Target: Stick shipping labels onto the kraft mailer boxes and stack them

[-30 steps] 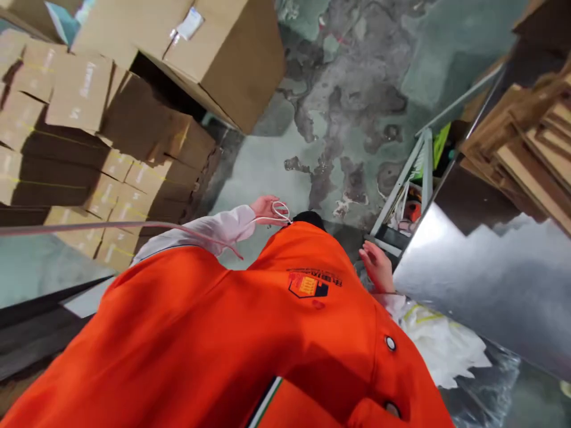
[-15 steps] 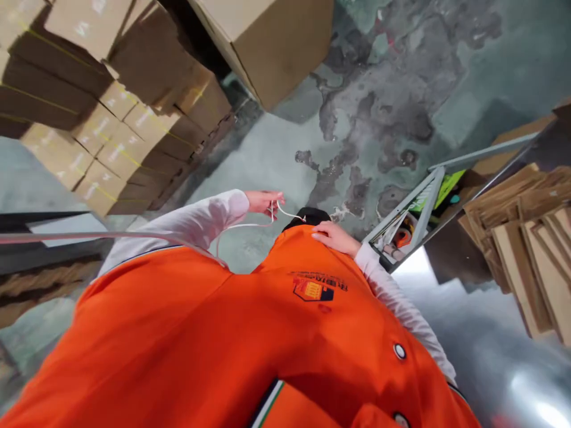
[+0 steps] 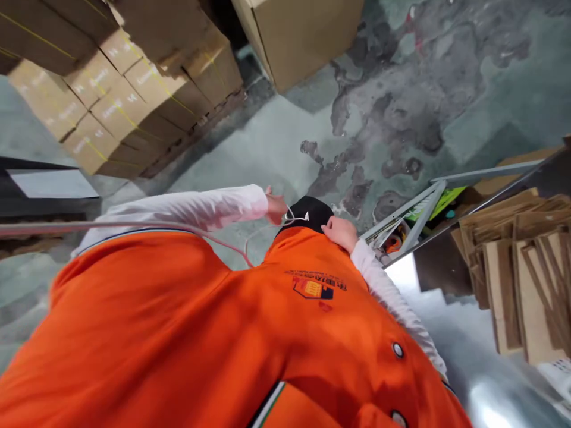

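Looking straight down at my own body, I see my orange jacket (image 3: 187, 333) filling the lower half of the view, with black trousers (image 3: 307, 214) showing past its hem. My left hand (image 3: 276, 208) pinches a thin white cord (image 3: 263, 230), which loops down from my fingers and is slightly blurred. My right hand (image 3: 339, 233) lies against the jacket hem, holding nothing. Both white sleeves stick out from the jacket. A long pinkish line (image 3: 89, 226) crosses in front of my left side.
Stacked flat cardboard sheets (image 3: 120, 101) with yellow strapping and a large cardboard box (image 3: 303, 35) stand on the stained green concrete floor (image 3: 397, 101). At right are a metal rack (image 3: 401, 229) holding assorted items, cut cardboard pieces (image 3: 521, 279), and a shiny metal sheet (image 3: 455, 339).
My right hand has risen from beside my body onto the jacket hem. My left hand has drawn slightly toward my body with the cord. The whole view has rotated, carrying the boxes up and left.
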Available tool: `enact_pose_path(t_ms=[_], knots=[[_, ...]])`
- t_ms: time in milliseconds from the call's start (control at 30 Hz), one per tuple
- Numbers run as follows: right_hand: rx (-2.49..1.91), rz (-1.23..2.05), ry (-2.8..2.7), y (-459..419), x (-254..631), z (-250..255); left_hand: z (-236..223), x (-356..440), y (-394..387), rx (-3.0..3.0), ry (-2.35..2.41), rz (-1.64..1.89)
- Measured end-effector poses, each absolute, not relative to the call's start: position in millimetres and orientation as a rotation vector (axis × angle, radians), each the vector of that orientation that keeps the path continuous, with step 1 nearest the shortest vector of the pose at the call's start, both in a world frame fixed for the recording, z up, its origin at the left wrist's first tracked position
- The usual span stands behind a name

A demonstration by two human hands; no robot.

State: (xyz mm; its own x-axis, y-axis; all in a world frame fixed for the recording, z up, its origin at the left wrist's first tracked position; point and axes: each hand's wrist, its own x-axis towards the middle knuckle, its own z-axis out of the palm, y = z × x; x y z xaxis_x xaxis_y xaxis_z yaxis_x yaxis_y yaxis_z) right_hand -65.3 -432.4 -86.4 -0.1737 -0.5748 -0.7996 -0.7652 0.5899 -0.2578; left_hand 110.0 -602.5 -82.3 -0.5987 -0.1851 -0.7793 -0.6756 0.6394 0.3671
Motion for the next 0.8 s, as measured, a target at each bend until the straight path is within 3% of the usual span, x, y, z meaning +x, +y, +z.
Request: enact_pose_path(t_ms=[300,500,800], knots=[[-1.376,-0.113,1.599,-443.6,-67.4,-163.4,-69.4,95.7,-559.5,-0.539,2.46,0.844],[-1.428,-0.281,1.359,-436.1,-66.9,-167.0,-86.9,98.2,-543.1,-0.582,2.249,0.871],[-1.488,-0.324,1.492,-413.3,-69.3,-167.2,-98.3,107.4,-526.4,-0.753,2.188,0.868]])
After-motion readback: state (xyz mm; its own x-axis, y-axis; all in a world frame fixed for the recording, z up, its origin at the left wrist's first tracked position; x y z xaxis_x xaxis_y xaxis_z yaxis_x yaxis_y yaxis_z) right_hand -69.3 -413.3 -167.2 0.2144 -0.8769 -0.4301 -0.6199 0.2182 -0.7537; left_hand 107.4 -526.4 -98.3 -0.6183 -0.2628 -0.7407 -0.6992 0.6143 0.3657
